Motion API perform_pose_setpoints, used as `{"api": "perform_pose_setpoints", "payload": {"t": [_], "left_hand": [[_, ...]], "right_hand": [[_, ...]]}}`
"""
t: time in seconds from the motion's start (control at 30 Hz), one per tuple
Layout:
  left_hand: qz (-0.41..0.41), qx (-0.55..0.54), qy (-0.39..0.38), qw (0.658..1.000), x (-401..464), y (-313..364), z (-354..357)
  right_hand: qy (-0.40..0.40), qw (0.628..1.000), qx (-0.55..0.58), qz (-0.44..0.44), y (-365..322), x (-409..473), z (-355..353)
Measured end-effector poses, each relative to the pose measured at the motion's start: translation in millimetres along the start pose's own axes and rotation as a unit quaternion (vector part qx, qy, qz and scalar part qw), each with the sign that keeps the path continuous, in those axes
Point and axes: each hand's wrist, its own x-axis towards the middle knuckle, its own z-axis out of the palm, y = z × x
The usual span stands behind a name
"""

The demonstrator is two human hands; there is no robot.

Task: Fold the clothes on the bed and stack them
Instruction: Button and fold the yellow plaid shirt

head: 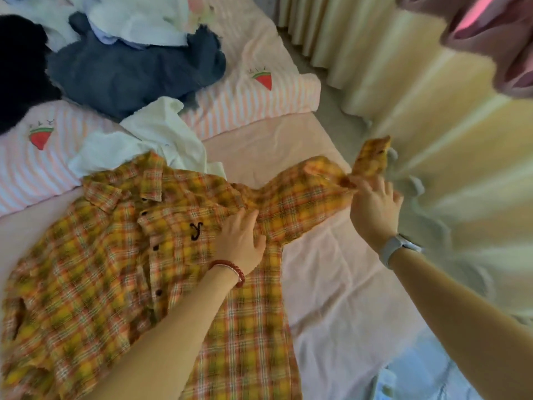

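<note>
Plaid shirt [95,255] lies face up on the bed [331,284], collar toward the striped pillows [245,105], front buttoned, one sleeve drawn out toward the curtain [432,125].

My left hand [242,241] lies flat on the cloth near the armpit seam, fingers spread and straight, pinning the body down. My right hand [375,203] pinches the sleeve just short of the cuff; the cuff end [373,157] stands up past the fingers.

Handling, as I judge it: thin woven cotton, light, limp, no stiffness of its own. It creases and bunches readily; there are ripples around the placket and at the shoulder. It should slide easily over the sheet, so one hand must anchor while the other pulls. Not fragile, though the buttons can snag.

Best holds: cuff and shoulder seam for the sleeve fold, then hem corners and collar line for the body.

Unfolded pile waits further up the bed: white garment [150,140] touching the collar, grey fleece piece [129,73], something black [20,67] at the left edge. No finished stack in view.
</note>
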Motion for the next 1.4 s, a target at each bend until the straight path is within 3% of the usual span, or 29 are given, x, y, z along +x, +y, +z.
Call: {"api": "perform_pose_setpoints", "payload": {"t": [0.1,0.2,0.3,0.43,0.53,0.63,0.73,0.83,0.9,1.0,1.1,1.17,1.33,1.4], "left_hand": [[-0.028,0.054,-0.094,0.994,8,1,33],[-0.045,0.075,-0.162,0.983,0,-2,61],[-0.054,0.004,-0.101,0.993,-20,-1,71],[-0.168,-0.07,0.065,0.981,-65,-9,68],[-0.309,-0.06,0.109,0.943,-107,-34,65],[-0.445,-0.135,0.104,0.879,-141,-66,59],[-0.522,-0.181,0.073,0.83,-166,-94,54],[-0.495,-0.213,-0.005,0.842,-183,-109,54],[-0.466,-0.264,-0.01,0.844,-189,-109,55],[-0.468,-0.373,0.003,0.801,-193,-103,55],[-0.424,-0.463,0.019,0.778,-202,-97,53],[-0.376,-0.483,0.011,0.791,-211,-93,50],[-0.296,-0.458,-0.083,0.834,-239,-82,55],[-0.291,-0.451,-0.094,0.839,-252,-81,63]], "right_hand": [[-0.177,0.979,0.068,0.07,25,-27,48],[-0.273,0.932,0.195,0.138,27,-61,77],[-0.339,0.886,0.27,0.162,8,-89,92],[-0.401,0.841,0.328,0.158,-35,-136,97],[-0.417,0.843,0.302,0.156,-58,-181,97],[-0.418,0.849,0.274,0.172,-65,-219,97],[-0.409,0.858,0.247,0.189,-62,-239,98],[-0.431,0.861,0.198,0.18,-59,-249,102],[-0.46,0.859,0.156,0.163,-58,-258,103],[-0.47,0.855,0.147,0.166,-55,-273,103],[-0.383,0.86,0.231,0.247,-48,-284,94],[-0.315,0.864,0.274,0.282,-43,-289,84],[-0.197,0.902,0.293,0.247,-17,-290,57],[-0.19,0.914,0.284,0.219,-4,-286,48]]}}
